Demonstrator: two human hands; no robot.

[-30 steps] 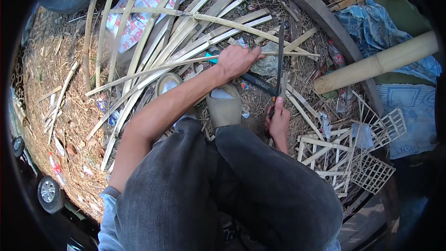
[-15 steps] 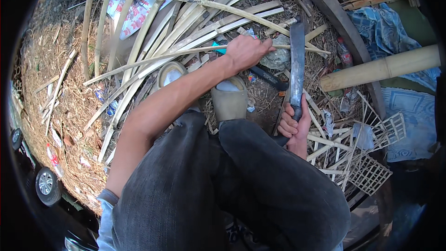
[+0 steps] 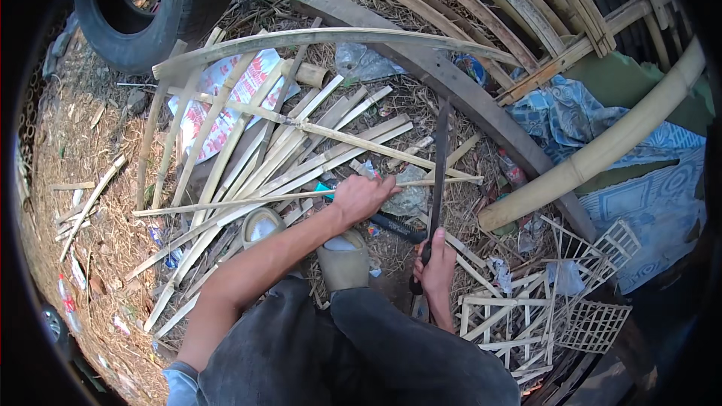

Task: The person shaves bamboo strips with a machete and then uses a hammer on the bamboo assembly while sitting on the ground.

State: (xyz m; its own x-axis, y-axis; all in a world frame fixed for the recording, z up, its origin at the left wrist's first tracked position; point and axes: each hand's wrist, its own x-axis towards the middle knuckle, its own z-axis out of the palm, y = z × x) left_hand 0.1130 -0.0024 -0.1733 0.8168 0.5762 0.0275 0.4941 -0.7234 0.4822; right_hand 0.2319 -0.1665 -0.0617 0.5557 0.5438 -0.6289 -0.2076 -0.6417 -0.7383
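Observation:
My left hand is closed around a thin bamboo strip that lies crosswise over a pile of split bamboo slats. My right hand grips the handle of a long dark knife, its blade standing up and pointing away from me, edge-on, just right of the left hand. The strip's right end passes the blade. My feet in tan sandals rest on the straw-covered ground between my hands, and my dark trousers fill the bottom of the view.
A black tyre lies at the upper left. A thick bamboo pole and blue patterned cloth are at the right. Small bamboo lattice frames lie by my right knee. A curved dark plank crosses behind the pile.
The view has tilted up, bringing the tyre in. My right hand has turned the knife, so the blade now shows edge-on. My left hand stays on the strip.

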